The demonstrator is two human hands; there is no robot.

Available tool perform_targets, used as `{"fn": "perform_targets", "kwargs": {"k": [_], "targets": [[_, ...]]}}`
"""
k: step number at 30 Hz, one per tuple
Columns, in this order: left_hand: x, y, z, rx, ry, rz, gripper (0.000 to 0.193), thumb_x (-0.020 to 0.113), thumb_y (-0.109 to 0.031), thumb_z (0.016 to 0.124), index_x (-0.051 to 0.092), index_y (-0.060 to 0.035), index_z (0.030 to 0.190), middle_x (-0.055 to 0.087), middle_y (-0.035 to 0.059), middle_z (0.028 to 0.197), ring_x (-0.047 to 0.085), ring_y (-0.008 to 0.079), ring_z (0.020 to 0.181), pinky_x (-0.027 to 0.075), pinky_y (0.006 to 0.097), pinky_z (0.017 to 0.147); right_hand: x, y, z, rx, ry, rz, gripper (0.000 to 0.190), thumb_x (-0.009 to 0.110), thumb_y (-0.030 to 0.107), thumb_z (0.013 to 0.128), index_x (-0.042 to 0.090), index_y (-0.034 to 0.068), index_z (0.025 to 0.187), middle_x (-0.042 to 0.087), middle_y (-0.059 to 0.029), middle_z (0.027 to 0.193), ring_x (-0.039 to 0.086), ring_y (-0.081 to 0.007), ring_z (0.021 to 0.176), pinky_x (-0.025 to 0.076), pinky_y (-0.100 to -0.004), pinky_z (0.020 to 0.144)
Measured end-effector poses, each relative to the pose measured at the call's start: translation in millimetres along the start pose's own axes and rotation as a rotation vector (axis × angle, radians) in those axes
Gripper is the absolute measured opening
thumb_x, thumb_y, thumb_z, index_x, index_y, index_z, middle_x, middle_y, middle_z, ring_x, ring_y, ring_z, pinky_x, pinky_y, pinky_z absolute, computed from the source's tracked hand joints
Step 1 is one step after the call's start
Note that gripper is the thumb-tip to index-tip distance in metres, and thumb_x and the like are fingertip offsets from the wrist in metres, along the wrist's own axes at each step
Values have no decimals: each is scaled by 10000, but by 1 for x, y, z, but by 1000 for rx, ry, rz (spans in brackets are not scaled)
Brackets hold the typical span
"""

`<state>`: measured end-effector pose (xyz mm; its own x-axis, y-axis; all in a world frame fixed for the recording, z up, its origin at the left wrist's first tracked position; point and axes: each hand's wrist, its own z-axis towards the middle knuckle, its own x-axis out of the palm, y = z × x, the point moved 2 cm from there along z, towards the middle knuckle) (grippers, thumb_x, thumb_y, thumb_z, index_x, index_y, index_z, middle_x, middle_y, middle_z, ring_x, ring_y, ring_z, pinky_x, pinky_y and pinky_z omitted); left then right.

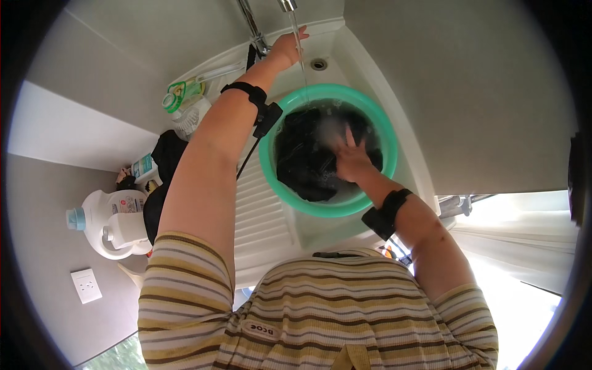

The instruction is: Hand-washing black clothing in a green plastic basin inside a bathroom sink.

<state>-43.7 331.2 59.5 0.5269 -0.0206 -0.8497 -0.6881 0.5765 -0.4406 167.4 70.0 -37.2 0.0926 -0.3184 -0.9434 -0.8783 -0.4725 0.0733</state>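
A green plastic basin (391,134) stands in the white laundry sink (333,44), holding water and dark fabric (300,152). My right hand (354,159) is in the basin with its fingers spread over the fabric, the fingertips partly blurred by cloudy water. A thin stream of water (298,41) runs from the chrome spout (287,5) into the basin. Beside that stream, near the base of the tap, my left hand (286,50) reaches out with some fingers extended and nothing visible in it. Black straps with small devices circle both forearms.
Left of the basin lies a ribbed drainboard (263,208). Along the left edge are a clear bottle with a green collar (185,113), a black cloth (169,152) and a large white detergent jug (115,222). The drain hole (318,64) shows behind the basin. A wall socket (86,286) is at lower left.
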Motion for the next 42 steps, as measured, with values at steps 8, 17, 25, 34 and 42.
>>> {"fn": "perform_targets", "kwargs": {"k": [8, 17, 25, 34, 42], "targets": [[-1, 0, 0, -33, 145, 21, 749, 535, 17, 898, 246, -163, 1566, 518, 11, 1475, 552, 295, 1261, 465, 371, 1045, -3, 1, -2, 8, 22, -48, 734, 627, 258, 820, 397, 69, 1491, 154, -147, 1621, -42, -461, 1506, 216, -737, 1099], [-6, -46, 16, 4, 269, 481, 534, 526, -32, 907, 478, -148, 1427, 522, 25, 1459, 509, 265, 1303, 430, 358, 1092, 1, -11, -6, 77, 92, -18, 750, 596, 218, 829, 337, 111, 1525, 122, -120, 1642, -47, -434, 1514, 208, -712, 1119], [-14, -25, -5, 334, 199, 961, 389, 477, -146, 979, 585, -258, 1335, 389, -120, 1558, 325, 163, 1459, 217, 359, 1235, 14, -17, -5, 59, 5, -15, 722, 619, 233, 808, 418, 79, 1484, 149, -134, 1631, -41, -451, 1511, 233, -729, 1097], [-49, -22, -30, 218, 272, 1055, 465, 476, -117, 957, 575, -326, 1360, 284, -204, 1593, 316, 126, 1462, 193, 397, 1248, -5, 4, -1, 10, 7, -50, 688, 596, 228, 823, 433, 75, 1474, 166, -133, 1624, -18, -450, 1510, 240, -722, 1099], [-49, -34, -29, 152, 334, 1074, 494, 464, -103, 965, 542, -335, 1395, 235, -213, 1607, 307, 120, 1461, 180, 403, 1256, 0, 0, -2, 9, -41, 6, 661, 576, 199, 830, 441, 72, 1465, 169, -131, 1623, -2, -445, 1511, 233, -727, 1099]]}}
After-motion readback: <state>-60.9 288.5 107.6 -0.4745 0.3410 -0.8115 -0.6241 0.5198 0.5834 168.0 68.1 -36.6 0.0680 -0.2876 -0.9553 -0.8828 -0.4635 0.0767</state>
